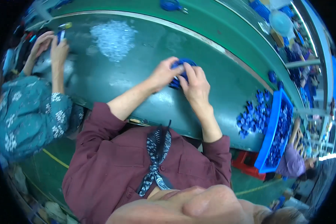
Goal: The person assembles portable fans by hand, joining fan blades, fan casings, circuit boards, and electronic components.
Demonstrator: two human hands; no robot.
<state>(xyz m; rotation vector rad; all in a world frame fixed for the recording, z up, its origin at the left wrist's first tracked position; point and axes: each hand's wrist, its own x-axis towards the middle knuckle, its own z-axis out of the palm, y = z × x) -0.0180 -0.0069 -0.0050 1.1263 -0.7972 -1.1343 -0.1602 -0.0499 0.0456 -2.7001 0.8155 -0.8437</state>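
Both my hands meet over a dark blue rounded object [186, 61] at the middle of the green worktable [138, 80]. It curves out beyond my fingertips at the far side, and more blue shows below my fingers. Its exact kind is hidden by my grip. My left hand [165, 75] holds it from the left with bent fingers. From the right, my right hand [196, 84] presses thumb and fingers on it, close to the left fingertips.
Small clear pieces [114, 37] lie spread at the far left. Several small blue parts [253, 117] are heaped at right beside a blue bin [268, 140] of similar parts. A co-worker's hands [58, 50] work at left. Beyond the ledge lies a blue coil [170, 5].
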